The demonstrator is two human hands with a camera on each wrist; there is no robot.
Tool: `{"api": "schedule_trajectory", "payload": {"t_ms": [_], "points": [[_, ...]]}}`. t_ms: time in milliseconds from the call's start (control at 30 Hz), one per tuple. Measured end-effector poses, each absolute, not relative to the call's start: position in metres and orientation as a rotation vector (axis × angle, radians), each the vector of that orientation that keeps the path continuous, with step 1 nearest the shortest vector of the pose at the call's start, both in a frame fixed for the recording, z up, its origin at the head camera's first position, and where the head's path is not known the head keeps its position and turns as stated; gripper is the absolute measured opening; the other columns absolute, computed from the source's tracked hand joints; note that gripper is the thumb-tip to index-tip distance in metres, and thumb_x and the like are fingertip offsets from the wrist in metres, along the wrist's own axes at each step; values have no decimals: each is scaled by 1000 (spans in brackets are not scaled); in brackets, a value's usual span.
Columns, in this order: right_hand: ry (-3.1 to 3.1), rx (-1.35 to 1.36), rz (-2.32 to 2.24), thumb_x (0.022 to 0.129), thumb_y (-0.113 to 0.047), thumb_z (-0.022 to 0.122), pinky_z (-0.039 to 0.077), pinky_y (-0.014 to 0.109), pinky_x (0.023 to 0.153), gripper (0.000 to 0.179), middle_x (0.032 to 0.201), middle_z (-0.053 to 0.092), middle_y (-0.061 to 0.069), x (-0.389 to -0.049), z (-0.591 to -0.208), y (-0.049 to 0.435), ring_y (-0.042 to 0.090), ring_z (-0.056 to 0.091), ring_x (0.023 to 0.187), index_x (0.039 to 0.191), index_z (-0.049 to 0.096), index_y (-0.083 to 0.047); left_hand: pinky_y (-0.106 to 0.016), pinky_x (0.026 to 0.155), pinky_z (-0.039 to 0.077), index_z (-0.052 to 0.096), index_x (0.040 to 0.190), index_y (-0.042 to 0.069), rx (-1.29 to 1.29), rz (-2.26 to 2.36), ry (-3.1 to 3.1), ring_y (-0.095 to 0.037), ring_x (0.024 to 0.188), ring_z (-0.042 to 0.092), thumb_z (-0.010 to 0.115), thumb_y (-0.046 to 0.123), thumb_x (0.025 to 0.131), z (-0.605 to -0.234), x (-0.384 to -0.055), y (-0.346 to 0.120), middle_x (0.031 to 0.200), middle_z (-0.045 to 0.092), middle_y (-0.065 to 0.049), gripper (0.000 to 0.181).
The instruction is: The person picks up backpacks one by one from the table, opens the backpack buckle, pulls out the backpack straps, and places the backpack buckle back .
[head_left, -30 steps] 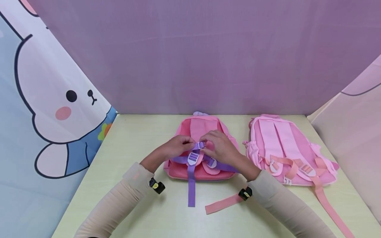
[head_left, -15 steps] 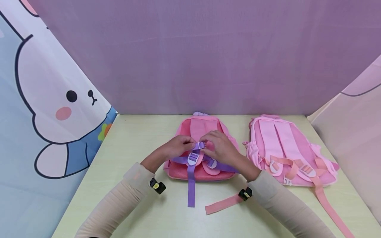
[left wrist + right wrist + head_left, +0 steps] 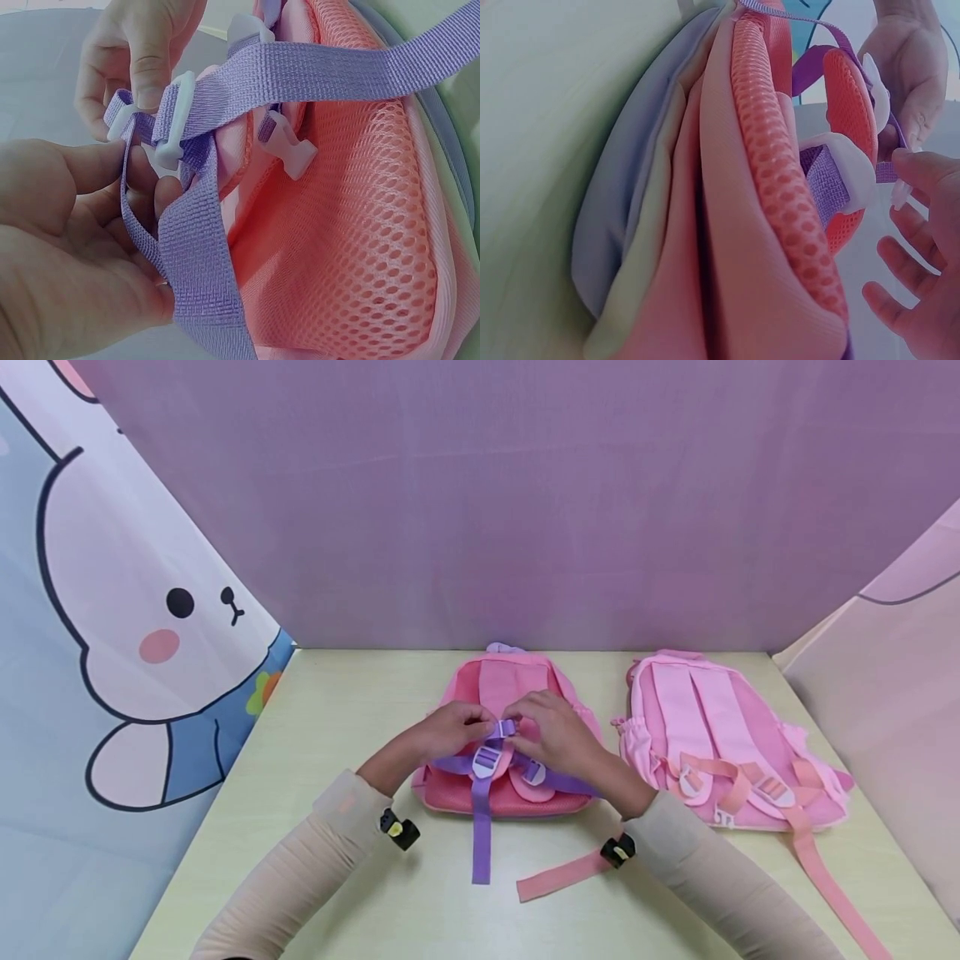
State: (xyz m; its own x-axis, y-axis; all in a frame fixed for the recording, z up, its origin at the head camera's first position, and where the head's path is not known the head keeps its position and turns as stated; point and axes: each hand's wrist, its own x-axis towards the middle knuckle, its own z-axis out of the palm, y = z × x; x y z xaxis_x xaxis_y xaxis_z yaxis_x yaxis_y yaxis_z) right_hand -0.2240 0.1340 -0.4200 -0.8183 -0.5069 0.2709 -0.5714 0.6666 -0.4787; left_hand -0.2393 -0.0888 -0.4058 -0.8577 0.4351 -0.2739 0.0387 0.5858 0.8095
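Note:
A small pink backpack [image 3: 512, 672] lies with its back panel and shoulder straps facing up. Over its middle, my left hand [image 3: 450, 729] pinches a purple webbing strap beside a small white buckle [image 3: 503, 728]. From the other side my right hand [image 3: 555, 731] pinches the strap at that same buckle, its thumb and fingertip right at the plastic in the right wrist view. Just below the hands sits a larger white strap adjuster [image 3: 487, 761], its purple strap tail [image 3: 481, 839] running down onto the table. A loose white clip [image 3: 289, 146] hangs near the mesh in the left wrist view.
A second, lighter pink backpack [image 3: 708, 693] lies to the right, with peach straps and white buckles. One peach strap [image 3: 840, 893] trails over the table's right front, and another strap end [image 3: 558, 877] lies under the right wrist. A purple curtain [image 3: 480, 510] stands behind the table.
Both hands stay at the small white buckle in nearly the same pose. The hanging purple strap tail has shifted very slightly left.

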Motion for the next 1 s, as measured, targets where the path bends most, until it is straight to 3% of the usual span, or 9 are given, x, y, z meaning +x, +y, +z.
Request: {"api": "schedule_trajectory", "payload": {"t_ms": [533,833,1000], "points": [[-2776,896,841,86,-22,83,51,47,102,36,116,68,1,-224,-421,132,24,60,117,119,70,-19,-29,79,43,71,107,16,397,1186,2355,-18,93,54,58,22,104,-404,-239,-88,93,60,-6,15],[-2764,880,843,87,-25,83,52,48,101,36,116,69,2,-224,-417,133,25,60,117,120,70,-18,-32,89,47,70,117,19,369,1239,2320,-20,107,55,59,22,103,-400,-238,-90,108,64,-5,18],[-2754,879,854,87,-25,82,52,48,101,34,115,69,3,-225,-415,134,24,60,117,118,70,-18,-32,90,46,69,117,15,379,1270,2291,-21,106,56,59,21,103,-399,-237,-93,107,64,-6,19]]}}
